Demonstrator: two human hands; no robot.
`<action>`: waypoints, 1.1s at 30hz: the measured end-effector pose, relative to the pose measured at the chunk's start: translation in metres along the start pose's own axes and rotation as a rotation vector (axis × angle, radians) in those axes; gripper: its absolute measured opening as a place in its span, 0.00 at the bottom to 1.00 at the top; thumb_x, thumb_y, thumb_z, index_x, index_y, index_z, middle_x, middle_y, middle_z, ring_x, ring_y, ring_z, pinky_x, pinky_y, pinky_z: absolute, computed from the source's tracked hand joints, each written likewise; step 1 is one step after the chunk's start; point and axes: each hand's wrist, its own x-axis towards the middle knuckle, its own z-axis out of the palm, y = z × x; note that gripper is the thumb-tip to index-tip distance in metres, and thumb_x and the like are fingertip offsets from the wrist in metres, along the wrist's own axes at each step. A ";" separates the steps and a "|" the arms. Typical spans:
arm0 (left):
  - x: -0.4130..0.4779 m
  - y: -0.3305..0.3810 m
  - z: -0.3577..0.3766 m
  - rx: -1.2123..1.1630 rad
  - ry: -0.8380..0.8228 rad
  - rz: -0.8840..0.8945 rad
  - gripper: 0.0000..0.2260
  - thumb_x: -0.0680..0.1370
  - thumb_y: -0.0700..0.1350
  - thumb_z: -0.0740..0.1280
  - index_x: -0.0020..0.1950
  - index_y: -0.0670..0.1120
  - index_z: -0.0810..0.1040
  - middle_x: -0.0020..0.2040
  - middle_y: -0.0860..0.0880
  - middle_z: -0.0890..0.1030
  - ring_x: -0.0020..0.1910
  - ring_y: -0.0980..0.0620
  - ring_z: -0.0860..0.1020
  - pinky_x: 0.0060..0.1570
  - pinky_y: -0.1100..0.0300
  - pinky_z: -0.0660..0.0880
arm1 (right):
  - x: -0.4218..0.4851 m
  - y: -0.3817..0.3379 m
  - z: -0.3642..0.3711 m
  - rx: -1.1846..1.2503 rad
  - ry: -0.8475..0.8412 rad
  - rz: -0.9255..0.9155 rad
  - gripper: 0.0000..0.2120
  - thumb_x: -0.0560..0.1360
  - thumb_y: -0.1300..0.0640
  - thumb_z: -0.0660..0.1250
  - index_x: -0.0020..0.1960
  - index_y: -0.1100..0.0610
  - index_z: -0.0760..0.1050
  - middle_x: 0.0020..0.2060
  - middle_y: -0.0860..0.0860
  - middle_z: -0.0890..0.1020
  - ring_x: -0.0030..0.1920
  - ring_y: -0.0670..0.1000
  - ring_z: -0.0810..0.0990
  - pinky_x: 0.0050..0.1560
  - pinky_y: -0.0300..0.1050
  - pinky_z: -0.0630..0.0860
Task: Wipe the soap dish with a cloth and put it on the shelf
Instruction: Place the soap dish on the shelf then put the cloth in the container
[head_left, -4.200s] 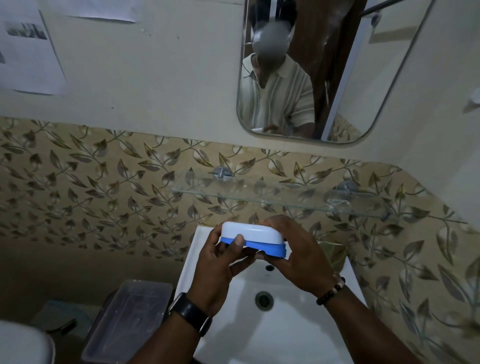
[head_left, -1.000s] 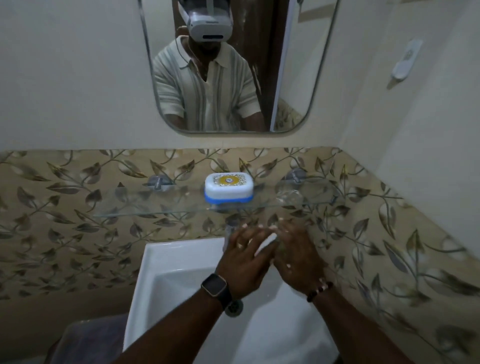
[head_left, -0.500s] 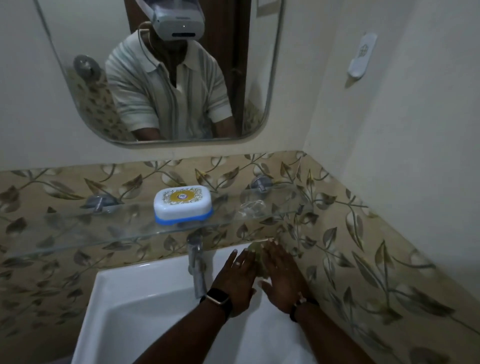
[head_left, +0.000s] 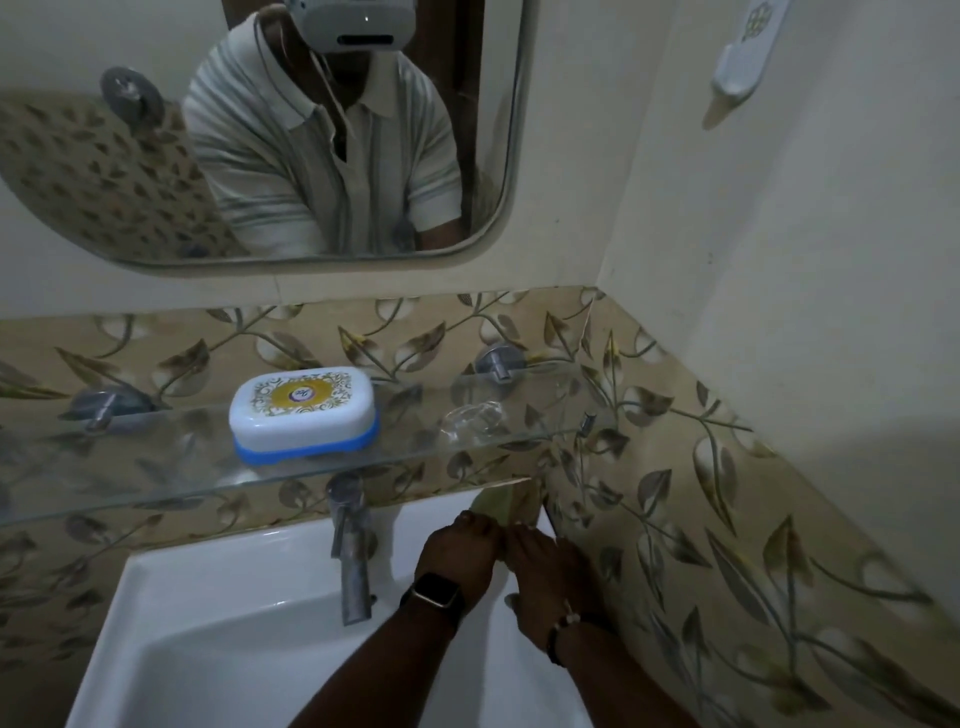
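Observation:
The white soap dish (head_left: 303, 410), with a blue base and a yellow emblem on its lid, stands shut on the glass shelf (head_left: 156, 488), left of centre and apart from both hands. A dull olive cloth (head_left: 501, 503) lies in the back right corner of the sink (head_left: 218, 623). My left hand (head_left: 457, 556), with a watch on the wrist, has its fingers curled on the cloth's near edge. My right hand (head_left: 545, 566) lies beside it against the tiled wall, fingertips at the cloth; its grip is hidden.
A metal tap (head_left: 350, 561) rises from the sink's back rim, just left of my left hand. A crumpled clear wrapper (head_left: 475, 418) lies on the shelf's right part. Above hangs a mirror (head_left: 519, 130); a white holder (head_left: 743, 57) is on the right wall.
The soap dish went from my hands onto the shelf. Both hands dropped to the sink's back right corner, and their fingers have curled onto the cloth since half a second ago.

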 end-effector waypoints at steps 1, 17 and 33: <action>0.004 0.001 -0.001 -0.004 0.002 -0.005 0.18 0.78 0.37 0.58 0.68 0.46 0.74 0.67 0.45 0.76 0.67 0.43 0.72 0.54 0.51 0.74 | 0.002 0.000 0.002 0.005 0.020 0.003 0.38 0.77 0.50 0.69 0.80 0.53 0.52 0.79 0.49 0.59 0.78 0.49 0.58 0.77 0.53 0.55; -0.060 0.013 -0.060 -0.247 0.373 0.015 0.12 0.76 0.39 0.63 0.58 0.46 0.77 0.54 0.45 0.81 0.53 0.42 0.77 0.37 0.51 0.70 | -0.025 -0.024 -0.038 0.347 0.585 0.138 0.15 0.71 0.64 0.71 0.56 0.55 0.82 0.55 0.53 0.83 0.55 0.60 0.80 0.54 0.57 0.76; -0.258 -0.115 -0.156 -0.458 0.984 -0.327 0.09 0.83 0.47 0.60 0.59 0.47 0.78 0.50 0.46 0.84 0.46 0.43 0.81 0.40 0.52 0.77 | -0.013 -0.246 -0.103 0.436 0.911 -0.435 0.11 0.75 0.61 0.58 0.47 0.61 0.79 0.41 0.59 0.81 0.43 0.62 0.77 0.47 0.54 0.71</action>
